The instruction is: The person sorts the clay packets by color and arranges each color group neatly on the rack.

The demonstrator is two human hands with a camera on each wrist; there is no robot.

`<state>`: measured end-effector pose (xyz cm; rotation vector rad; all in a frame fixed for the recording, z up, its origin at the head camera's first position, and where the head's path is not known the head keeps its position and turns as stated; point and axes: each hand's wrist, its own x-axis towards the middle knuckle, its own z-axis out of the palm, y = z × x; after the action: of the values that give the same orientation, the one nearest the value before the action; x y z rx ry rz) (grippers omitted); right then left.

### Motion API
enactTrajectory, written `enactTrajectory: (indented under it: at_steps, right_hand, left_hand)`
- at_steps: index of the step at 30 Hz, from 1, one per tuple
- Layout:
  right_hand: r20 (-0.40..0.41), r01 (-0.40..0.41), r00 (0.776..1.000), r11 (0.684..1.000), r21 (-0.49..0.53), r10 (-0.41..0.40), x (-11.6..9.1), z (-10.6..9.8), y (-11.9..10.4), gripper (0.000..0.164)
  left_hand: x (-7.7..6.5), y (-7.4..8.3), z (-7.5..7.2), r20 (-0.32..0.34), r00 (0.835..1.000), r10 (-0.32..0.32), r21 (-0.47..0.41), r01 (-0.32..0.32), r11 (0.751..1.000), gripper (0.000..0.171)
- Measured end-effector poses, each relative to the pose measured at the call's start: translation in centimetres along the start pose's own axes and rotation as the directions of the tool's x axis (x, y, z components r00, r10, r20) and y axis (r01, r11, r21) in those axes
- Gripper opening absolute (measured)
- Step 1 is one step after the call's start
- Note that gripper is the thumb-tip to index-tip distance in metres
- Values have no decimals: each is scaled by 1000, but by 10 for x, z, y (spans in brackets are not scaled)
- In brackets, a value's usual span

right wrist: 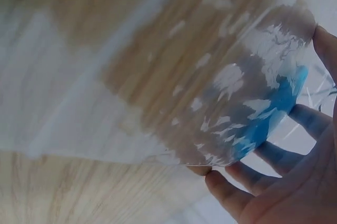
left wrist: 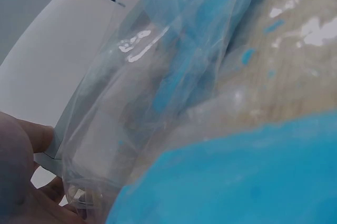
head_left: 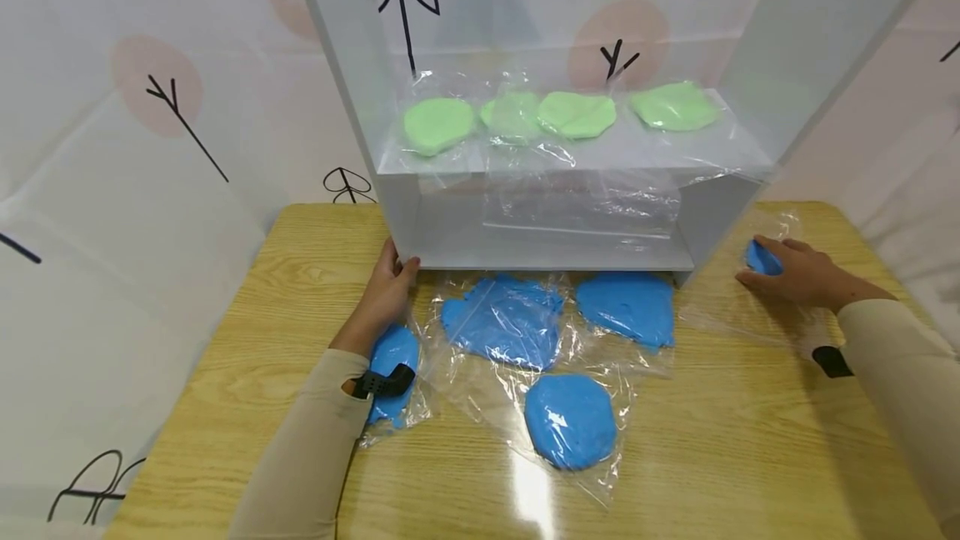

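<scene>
Four flattened pieces (head_left: 576,113) across the upper middle of the head view are pale green. Below them, in the lower middle, the flat slabs (head_left: 572,422) are bright, even blue, and so is the bagged lump (head_left: 763,258) at the right. The bags (head_left: 585,202) are colourless and clear, streaked with white glints. The shelf unit (head_left: 547,252) is plain greyish white. The tabletop (head_left: 225,348) is yellow-brown with wood grain; the backdrop (head_left: 217,32) is white, patterned with pale pink rounds and black line-drawn stems and leaves. Both sleeves (head_left: 300,457) are plain beige, and the wristbands (head_left: 386,382) black.
</scene>
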<state>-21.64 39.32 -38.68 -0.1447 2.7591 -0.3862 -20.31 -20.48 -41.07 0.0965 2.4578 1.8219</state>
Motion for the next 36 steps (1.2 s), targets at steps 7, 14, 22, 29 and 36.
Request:
enactTrajectory:
  at_steps: [7,14,22,29,36]
  right_hand:
    - [-2,3,1000,1000,-19,-3,-5,0,-3,93]
    - [-25,10,1000,999,-36,-10,-11,2,-2,91]
    - [-67,36,997,998,-45,-39,-19,8,-4,88]
    - [-112,79,990,994,-73,-87,-29,13,-11,88]
    - [-154,129,978,990,-59,-137,-43,21,-21,90]
  left_hand:
    - [2,-4,-1,-8,1000,-3,14,3,1000,61]
    - [2,-5,-1,-11,1000,0,4,0,1000,61]
    - [2,-4,0,-1,1000,8,1,-8,1000,59]
    - [0,-2,0,5,1000,17,-10,-17,1000,60]
    - [-1,-1,0,6,1000,19,-1,-19,1000,61]
